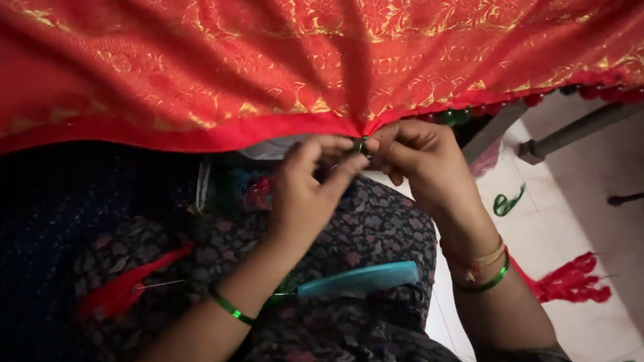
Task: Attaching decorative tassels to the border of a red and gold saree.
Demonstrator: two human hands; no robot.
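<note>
A red cloth with gold woven patterns is stretched across the top of the view. My left hand and my right hand meet at its lower hem, pinching the edge between fingertips around a small green bit. Red and green beads or tassels hang along the hem to the right. Both wrists wear green bangles. A light blue comb lies on my lap, on dark floral fabric.
A red tassel with a needle lies on the lap at left. On the white floor at right lie a red tassel bundle, a green thread loop and grey furniture legs.
</note>
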